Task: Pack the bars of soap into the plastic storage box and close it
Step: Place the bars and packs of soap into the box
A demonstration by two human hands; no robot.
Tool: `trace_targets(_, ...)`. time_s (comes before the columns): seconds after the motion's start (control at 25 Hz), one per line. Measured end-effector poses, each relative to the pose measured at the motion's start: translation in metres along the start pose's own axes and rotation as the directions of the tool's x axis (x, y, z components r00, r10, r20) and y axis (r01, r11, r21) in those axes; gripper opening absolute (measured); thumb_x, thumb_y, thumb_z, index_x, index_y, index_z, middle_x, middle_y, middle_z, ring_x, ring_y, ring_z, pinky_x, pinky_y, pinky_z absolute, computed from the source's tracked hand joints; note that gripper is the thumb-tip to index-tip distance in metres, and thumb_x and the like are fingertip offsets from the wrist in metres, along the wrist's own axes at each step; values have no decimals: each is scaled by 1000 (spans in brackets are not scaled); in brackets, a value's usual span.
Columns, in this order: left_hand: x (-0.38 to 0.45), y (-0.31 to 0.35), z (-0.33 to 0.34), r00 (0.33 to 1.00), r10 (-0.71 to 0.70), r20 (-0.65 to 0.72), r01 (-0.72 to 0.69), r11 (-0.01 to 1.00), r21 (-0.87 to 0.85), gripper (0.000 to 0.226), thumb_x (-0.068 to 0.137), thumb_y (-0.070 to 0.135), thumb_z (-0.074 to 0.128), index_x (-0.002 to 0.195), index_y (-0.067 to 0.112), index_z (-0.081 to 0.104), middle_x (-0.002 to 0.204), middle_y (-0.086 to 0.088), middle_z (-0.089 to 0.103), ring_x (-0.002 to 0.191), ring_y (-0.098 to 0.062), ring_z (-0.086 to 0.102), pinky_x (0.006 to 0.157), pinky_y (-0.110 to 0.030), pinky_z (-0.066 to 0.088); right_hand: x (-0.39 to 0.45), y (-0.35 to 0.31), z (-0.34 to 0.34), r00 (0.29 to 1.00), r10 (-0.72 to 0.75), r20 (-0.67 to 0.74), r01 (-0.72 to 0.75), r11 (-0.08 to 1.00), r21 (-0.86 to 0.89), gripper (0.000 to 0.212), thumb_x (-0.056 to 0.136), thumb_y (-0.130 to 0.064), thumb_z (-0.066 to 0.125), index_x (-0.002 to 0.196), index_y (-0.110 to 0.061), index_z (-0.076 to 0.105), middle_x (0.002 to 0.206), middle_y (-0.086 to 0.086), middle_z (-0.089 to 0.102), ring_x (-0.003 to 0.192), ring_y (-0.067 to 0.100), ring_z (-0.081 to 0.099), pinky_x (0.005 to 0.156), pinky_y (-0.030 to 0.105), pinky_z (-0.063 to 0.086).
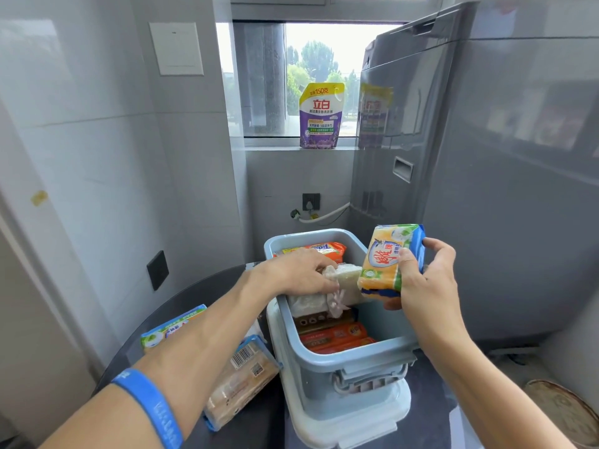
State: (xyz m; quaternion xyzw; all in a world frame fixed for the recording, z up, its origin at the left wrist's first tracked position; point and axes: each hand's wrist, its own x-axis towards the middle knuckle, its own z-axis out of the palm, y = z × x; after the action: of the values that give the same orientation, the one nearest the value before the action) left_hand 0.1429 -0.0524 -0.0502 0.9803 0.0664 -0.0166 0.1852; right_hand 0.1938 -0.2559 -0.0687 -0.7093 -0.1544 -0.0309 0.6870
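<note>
While the blue storage box (327, 361) stands open on its white lid (343, 416) near the bench's (201, 296) right edge, close beside the grey appliance (486, 189), free room remains only at its near end, above the orange packs (337, 338). The left hand (291, 270) reaches in palm down, grip closed on a pale wrapped soap bar (346, 280). The right hand (424, 280) pinches a yellow soap bar (385, 257) above the right rim. Two more bars (240, 377) lie at the bench's left.
</note>
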Motion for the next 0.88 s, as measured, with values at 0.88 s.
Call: trace_targets(0.88,-15,3,14,954,200,-222,-82,889,450,84,79,35,68,147,48,19,124,-1,54,111,-25,53,90,-46,49,-2,-1,1,1000,-21,18,20,1000,12,27,99,-34,53,119,-39,37,115,2,65,79,17,74,46,29,57)
